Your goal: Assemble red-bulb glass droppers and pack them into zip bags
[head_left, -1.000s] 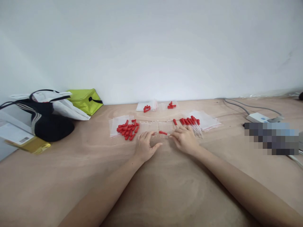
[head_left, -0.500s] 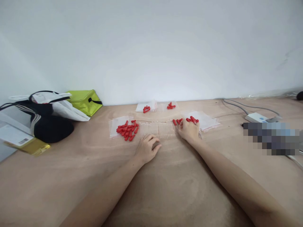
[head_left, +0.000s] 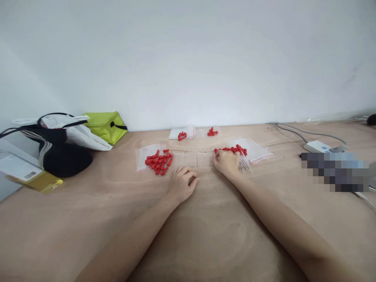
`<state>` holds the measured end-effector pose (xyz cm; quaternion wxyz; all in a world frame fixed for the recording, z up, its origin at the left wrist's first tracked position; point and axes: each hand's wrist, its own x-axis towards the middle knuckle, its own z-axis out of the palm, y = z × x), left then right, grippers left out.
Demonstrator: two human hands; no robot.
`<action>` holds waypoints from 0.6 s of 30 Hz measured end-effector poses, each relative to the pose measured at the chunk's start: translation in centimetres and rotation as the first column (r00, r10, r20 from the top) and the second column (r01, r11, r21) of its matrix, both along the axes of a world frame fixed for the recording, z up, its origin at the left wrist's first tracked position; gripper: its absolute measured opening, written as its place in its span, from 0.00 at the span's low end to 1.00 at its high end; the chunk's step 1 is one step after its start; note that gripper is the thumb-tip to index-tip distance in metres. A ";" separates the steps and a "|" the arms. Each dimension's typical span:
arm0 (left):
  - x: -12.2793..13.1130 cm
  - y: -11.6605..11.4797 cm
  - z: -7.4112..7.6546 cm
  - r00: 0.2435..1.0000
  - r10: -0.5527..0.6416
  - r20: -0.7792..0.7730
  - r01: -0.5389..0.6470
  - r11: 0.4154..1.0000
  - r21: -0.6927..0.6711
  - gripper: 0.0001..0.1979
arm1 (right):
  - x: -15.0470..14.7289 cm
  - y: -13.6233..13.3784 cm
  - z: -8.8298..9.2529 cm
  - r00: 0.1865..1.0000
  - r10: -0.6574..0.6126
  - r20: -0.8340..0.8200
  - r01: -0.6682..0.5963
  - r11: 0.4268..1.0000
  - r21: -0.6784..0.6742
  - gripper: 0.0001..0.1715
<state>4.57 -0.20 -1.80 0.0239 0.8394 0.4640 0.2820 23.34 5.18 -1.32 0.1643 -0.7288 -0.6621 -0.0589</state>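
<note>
**Right hand (head_left: pixel 226 162) over the near side of the red-capped tubes (head_left: pixel 238 149)**

The capped tubes lie side by side on the desk (head_left: pixel 188 239), their red ends toward the wall (head_left: pixel 188 62) and their pale stems toward the person, slanting a little to the right. The right hand is the nearer one and covers the left end of this group. Its fingers are bent and the tips are hidden, so I cannot tell whether it grasps something.

Just left of it are the bare clear tubes (head_left: pixel 185 159), in two groups, long axis running away from the person. The left hand (head_left: pixel 182 184) rests at their near ends, loosely curled, with nothing visible in it. Farther left, loose red bulbs (head_left: pixel 158 160) are heaped partly over a clear bag (head_left: pixel 141 153). More bags (head_left: pixel 259 150) lie behind the capped tubes.
</note>
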 end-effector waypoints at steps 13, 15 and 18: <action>-4.8 3.3 2.5 0.802 0.540 -0.255 -0.488 0.838 0.242 0.08 | -0.5 0.9 0.2 0.997 -0.063 0.036 0.068 0.987 -0.145 0.18; -5.3 3.5 2.3 0.778 0.560 -0.285 -0.507 0.827 0.243 0.09 | -0.4 0.9 0.1 0.997 -0.060 0.044 0.065 0.987 -0.145 0.18; -5.5 3.7 1.9 0.754 0.574 -0.320 -0.521 0.819 0.241 0.10 | -0.5 1.0 0.0 0.997 -0.047 0.059 0.055 0.989 -0.140 0.18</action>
